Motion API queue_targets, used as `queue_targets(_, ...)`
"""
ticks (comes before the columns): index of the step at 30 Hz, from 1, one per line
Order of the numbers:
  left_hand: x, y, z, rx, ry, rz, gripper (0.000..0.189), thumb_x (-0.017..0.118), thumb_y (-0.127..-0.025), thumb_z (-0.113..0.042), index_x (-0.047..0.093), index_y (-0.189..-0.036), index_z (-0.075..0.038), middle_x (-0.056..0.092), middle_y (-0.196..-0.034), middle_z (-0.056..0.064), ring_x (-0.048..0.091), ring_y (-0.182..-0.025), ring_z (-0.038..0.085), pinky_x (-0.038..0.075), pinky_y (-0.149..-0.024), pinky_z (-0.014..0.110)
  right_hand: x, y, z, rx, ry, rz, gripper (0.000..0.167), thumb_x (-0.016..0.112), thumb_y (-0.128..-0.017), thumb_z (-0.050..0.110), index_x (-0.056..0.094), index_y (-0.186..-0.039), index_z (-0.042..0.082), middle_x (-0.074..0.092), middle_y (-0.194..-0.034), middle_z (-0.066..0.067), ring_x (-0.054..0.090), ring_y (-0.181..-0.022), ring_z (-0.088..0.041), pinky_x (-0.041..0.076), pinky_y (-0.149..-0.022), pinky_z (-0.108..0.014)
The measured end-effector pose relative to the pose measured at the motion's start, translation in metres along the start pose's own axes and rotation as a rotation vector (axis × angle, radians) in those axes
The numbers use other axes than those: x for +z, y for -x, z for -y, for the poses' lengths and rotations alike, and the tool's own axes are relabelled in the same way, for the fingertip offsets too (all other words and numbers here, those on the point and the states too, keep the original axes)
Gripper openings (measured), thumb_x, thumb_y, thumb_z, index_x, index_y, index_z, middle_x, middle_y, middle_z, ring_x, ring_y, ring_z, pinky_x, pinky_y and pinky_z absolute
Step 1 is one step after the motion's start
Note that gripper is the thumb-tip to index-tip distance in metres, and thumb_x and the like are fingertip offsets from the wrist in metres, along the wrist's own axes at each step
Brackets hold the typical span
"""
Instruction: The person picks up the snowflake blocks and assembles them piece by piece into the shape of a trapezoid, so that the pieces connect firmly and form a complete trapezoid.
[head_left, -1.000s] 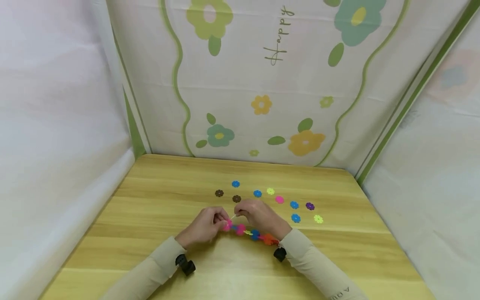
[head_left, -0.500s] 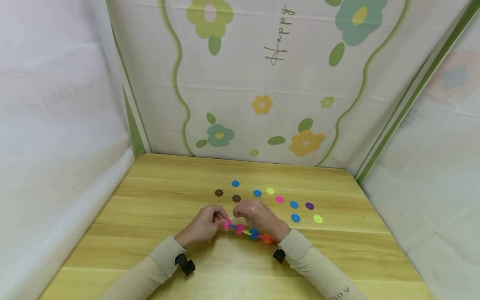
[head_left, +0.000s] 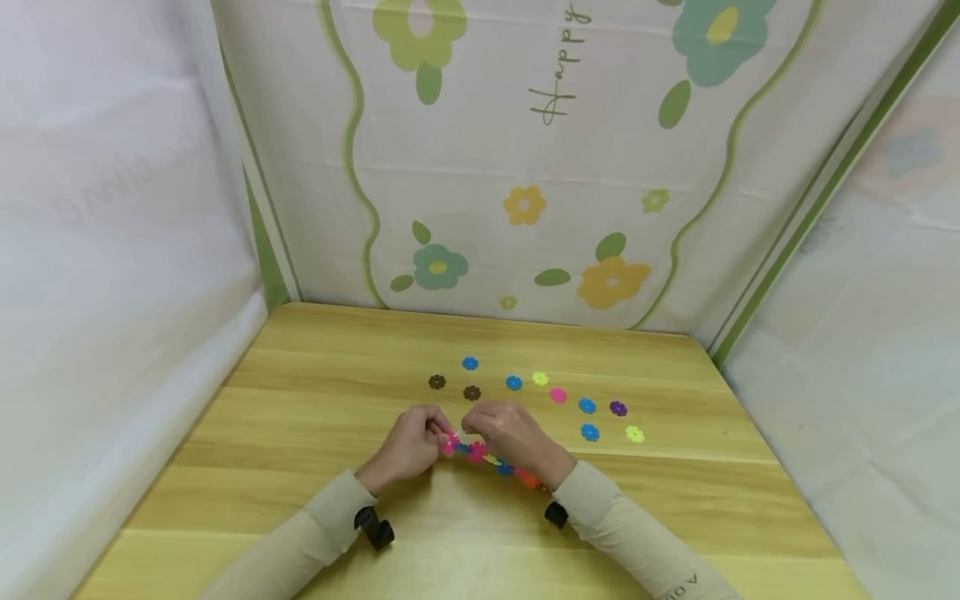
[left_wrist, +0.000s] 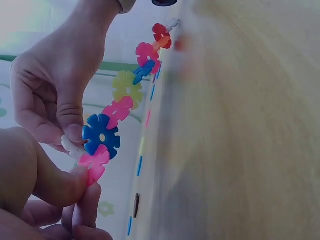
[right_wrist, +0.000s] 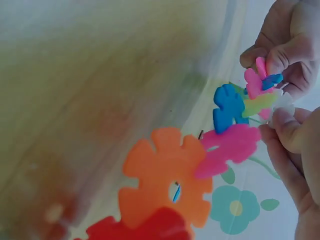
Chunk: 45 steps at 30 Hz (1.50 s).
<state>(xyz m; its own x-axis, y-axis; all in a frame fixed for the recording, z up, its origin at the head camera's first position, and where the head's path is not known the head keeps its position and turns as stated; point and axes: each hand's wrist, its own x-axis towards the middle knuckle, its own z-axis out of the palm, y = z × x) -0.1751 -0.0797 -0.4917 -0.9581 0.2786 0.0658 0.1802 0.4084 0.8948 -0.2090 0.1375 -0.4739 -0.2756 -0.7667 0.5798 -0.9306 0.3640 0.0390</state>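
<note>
A chain of interlocked plastic flower discs hangs between my hands. My left hand pinches the pink flower disc at the chain's end between thumb and fingers. Linked to it is a blue disc, followed by pink, yellow-green and blue ones. My right hand pinches a white flower disc, its edge right at the pink and blue discs. From there the chain runs below my right wrist, where an orange disc and a red disc show.
Loose flower discs lie flat beyond my hands: brown discs, blue discs, a pink disc, a purple disc and yellow-green discs. The wooden table meets a flower-print cloth wall at the back.
Both hands have shifted slightly left with the chain, keeping their pinches. The head view has tilted a little. The loose discs have stayed in place.
</note>
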Motion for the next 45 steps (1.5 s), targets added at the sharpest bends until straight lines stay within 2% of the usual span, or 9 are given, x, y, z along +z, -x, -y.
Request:
queue_targets(3, -0.001, 0.002, 0.003, -0.001, -0.018, 0.022, 0.018, 0.061, -0.093, 0.01, 0.07, -0.092, -0.005, 0.07, -0.084, 0.008, 0.062, -0.07, 0.015, 0.051, -0.061, 0.024, -0.001, 0.001, 0.0, 0.05, -0.052, 0.067, 0.015, 0.084, -0.086, -0.004, 0.08, -0.095, 0.008, 0.081, -0.092, 0.0, 0.077, -0.082, -0.009, 0.059, -0.075, -0.014)
queue_targets(7, -0.006, 0.006, 0.008, 0.005, -0.046, 0.053, 0.013, 0.063, -0.099, 0.004, 0.071, -0.097, -0.006, 0.071, -0.09, 0.007, 0.064, -0.078, 0.016, 0.054, -0.068, 0.024, -0.003, 0.003, -0.002, 0.153, -0.148, 0.222, 0.011, 0.08, -0.093, 0.006, 0.08, -0.103, 0.011, 0.081, -0.102, 0.001, 0.077, -0.092, -0.01, 0.059, -0.082, -0.016)
queue_targets(10, -0.009, 0.007, 0.011, 0.012, -0.058, 0.071, 0.013, 0.063, -0.1, 0.004, 0.072, -0.099, -0.005, 0.071, -0.093, 0.008, 0.064, -0.083, 0.017, 0.055, -0.071, 0.024, -0.007, 0.004, -0.006, 0.234, -0.217, 0.337, 0.015, 0.079, -0.096, 0.012, 0.078, -0.112, 0.012, 0.08, -0.111, 0.001, 0.076, -0.101, -0.012, 0.061, -0.086, -0.02)
queue_targets(13, -0.011, 0.007, 0.011, 0.01, -0.052, 0.088, 0.011, 0.064, -0.101, 0.002, 0.072, -0.1, -0.005, 0.071, -0.094, 0.008, 0.064, -0.085, 0.018, 0.055, -0.072, 0.024, -0.011, 0.002, -0.013, 0.269, -0.235, 0.386, 0.019, 0.077, -0.097, 0.013, 0.077, -0.116, 0.009, 0.079, -0.115, -0.002, 0.076, -0.103, -0.014, 0.062, -0.087, -0.025)
queue_targets(17, -0.013, 0.006, 0.008, 0.0, -0.048, 0.095, 0.01, 0.064, -0.101, 0.001, 0.072, -0.101, -0.005, 0.071, -0.095, 0.008, 0.065, -0.085, 0.018, 0.055, -0.072, 0.024, -0.013, -0.004, -0.018, 0.241, -0.237, 0.397, 0.019, 0.078, -0.096, 0.013, 0.078, -0.115, 0.007, 0.08, -0.113, -0.003, 0.076, -0.102, -0.015, 0.062, -0.087, -0.026)
queue_targets(23, -0.012, 0.005, 0.006, 0.028, -0.048, 0.111, 0.01, 0.064, -0.102, 0.0, 0.072, -0.101, -0.005, 0.071, -0.093, 0.007, 0.065, -0.083, 0.019, 0.054, -0.069, 0.024, -0.006, -0.01, -0.011, 0.153, -0.189, 0.439, 0.014, 0.076, -0.099, 0.015, 0.08, -0.113, 0.015, 0.08, -0.111, 0.004, 0.075, -0.098, -0.007, 0.057, -0.086, -0.014)
queue_targets(28, -0.009, 0.004, 0.005, 0.052, -0.045, 0.126, 0.012, 0.063, -0.101, 0.004, 0.071, -0.097, -0.004, 0.07, -0.087, 0.007, 0.062, -0.075, 0.018, 0.051, -0.063, 0.023, -0.004, -0.014, -0.006, 0.068, -0.14, 0.393, 0.013, 0.076, -0.098, 0.009, 0.083, -0.108, 0.015, 0.081, -0.107, 0.004, 0.076, -0.097, -0.006, 0.056, -0.086, -0.011)
queue_targets(34, -0.005, 0.002, 0.001, 0.07, -0.079, 0.085, 0.019, 0.06, -0.093, 0.014, 0.069, -0.092, -0.003, 0.067, -0.08, 0.006, 0.058, -0.069, 0.012, 0.049, -0.06, 0.022, -0.007, -0.019, -0.005, -0.062, -0.03, 0.365, 0.021, 0.076, -0.095, 0.002, 0.084, -0.109, 0.016, 0.081, -0.108, 0.004, 0.076, -0.1, -0.007, 0.057, -0.087, -0.013)
queue_targets(45, 0.002, 0.0, -0.003, 0.017, -0.071, 0.037, 0.029, 0.054, -0.085, 0.021, 0.071, -0.088, -0.002, 0.064, -0.075, 0.006, 0.055, -0.066, 0.012, 0.045, -0.057, 0.021, -0.005, -0.014, -0.001, -0.05, -0.024, 0.309, 0.018, 0.082, -0.091, 0.003, 0.084, -0.105, 0.015, 0.083, -0.103, 0.004, 0.077, -0.093, -0.005, 0.057, -0.083, -0.011)
